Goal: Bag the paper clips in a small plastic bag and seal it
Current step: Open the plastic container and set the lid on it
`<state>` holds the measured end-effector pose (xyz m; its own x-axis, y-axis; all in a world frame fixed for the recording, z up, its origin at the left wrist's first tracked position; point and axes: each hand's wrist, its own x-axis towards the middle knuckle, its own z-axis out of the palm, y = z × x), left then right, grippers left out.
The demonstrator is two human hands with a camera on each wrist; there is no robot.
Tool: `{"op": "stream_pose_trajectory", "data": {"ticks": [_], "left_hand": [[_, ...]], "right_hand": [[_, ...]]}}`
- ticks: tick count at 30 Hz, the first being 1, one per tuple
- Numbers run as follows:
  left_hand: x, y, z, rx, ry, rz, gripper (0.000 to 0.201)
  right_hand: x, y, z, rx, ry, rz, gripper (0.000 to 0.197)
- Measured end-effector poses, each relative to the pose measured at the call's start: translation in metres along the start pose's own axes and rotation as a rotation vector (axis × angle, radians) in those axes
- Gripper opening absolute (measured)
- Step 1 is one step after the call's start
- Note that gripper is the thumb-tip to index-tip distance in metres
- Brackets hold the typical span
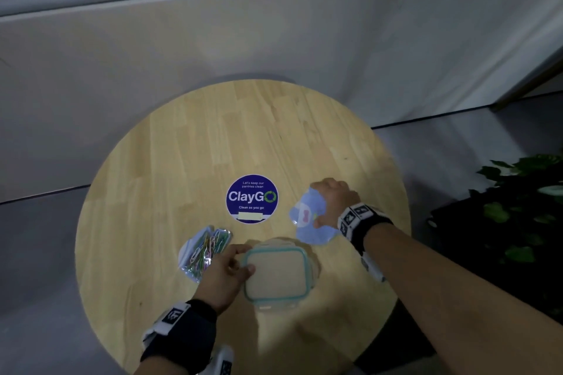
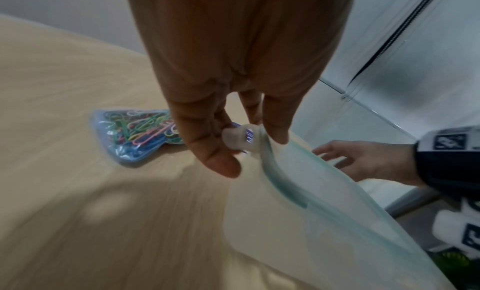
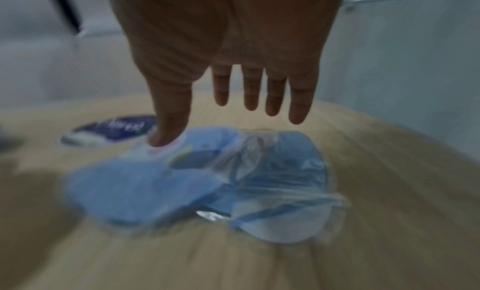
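Pale wood-grain bench point(image 1: 213, 137); navy round sticker point(image 1: 251, 198) with white lettering at centre. Clear lid point(image 1: 277, 274) edged teal. Multicoloured clips point(image 1: 204, 250) in a clear pouch. Light blue bags point(image 1: 310, 222), centre-right.

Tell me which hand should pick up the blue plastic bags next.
Right. The right hand hovers open directly above the blue plastic bags, thumb nearly touching them, while the left hand is occupied gripping the container lid.

The far half of the round tabletop point(image 1: 243, 131) lies bare beyond the blue sticker point(image 1: 251, 198). Nearer, three things crowd the front: the bag of paper clips point(image 1: 204, 251) left, the clear lid point(image 1: 277, 274) centre, the blue plastic bags point(image 1: 310, 222) right, with narrow gaps between.
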<state>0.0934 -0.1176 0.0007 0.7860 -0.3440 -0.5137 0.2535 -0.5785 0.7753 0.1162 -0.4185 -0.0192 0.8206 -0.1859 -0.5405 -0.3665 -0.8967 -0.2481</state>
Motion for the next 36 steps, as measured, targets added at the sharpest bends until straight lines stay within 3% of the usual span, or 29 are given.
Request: {"op": "stream_pose_trajectory", "data": {"ticks": [3, 7, 12, 14, 16, 18, 21, 25, 29, 33, 34, 36], "left_hand": [[0.001, 0.000, 0.000, 0.128, 0.062, 0.059, 0.036], [-0.003, 0.014, 0.000, -0.110, -0.031, 0.038, 0.017], [-0.012, 0.024, -0.008, -0.334, -0.148, -0.040, 0.016], [-0.015, 0.025, -0.013, -0.390, -0.164, -0.058, 0.016], [-0.017, 0.025, -0.017, -0.432, -0.147, -0.076, 0.013], [-0.018, 0.024, -0.020, -0.451, -0.133, -0.095, 0.014], [-0.018, 0.020, -0.023, -0.449, -0.117, -0.131, 0.015], [-0.018, 0.014, -0.024, -0.452, -0.136, -0.177, 0.015], [-0.017, 0.009, -0.023, -0.475, -0.177, -0.204, 0.018], [-0.017, 0.005, -0.022, -0.462, -0.212, -0.203, 0.022], [-0.018, 0.005, -0.022, -0.461, -0.223, -0.203, 0.024], [-0.019, 0.005, -0.022, -0.469, -0.245, -0.209, 0.033]], "right_hand": [[0.004, -0.006, 0.014, -0.149, -0.071, -0.030, 0.100], [-0.002, -0.009, 0.025, -0.018, 0.030, -0.037, 0.080], [-0.018, 0.002, 0.010, 0.275, 0.236, 0.031, 0.048], [-0.020, 0.019, 0.005, 0.555, 0.254, 0.154, 0.053], [-0.015, 0.037, 0.003, 0.767, 0.216, 0.312, 0.075], [-0.007, 0.045, 0.001, 0.680, 0.109, 0.442, 0.092], [-0.002, 0.035, 0.001, 0.420, 0.024, 0.523, 0.095], [-0.003, 0.018, 0.001, 0.270, -0.008, 0.531, 0.080], [-0.003, 0.030, -0.005, 0.574, 0.075, 0.490, 0.054], [-0.009, 0.024, -0.046, 0.836, -0.153, 0.258, 0.023], [-0.005, 0.016, -0.054, 0.844, -0.186, 0.221, 0.030], [0.019, 0.001, -0.051, 0.698, -0.156, 0.222, 0.067]]}}
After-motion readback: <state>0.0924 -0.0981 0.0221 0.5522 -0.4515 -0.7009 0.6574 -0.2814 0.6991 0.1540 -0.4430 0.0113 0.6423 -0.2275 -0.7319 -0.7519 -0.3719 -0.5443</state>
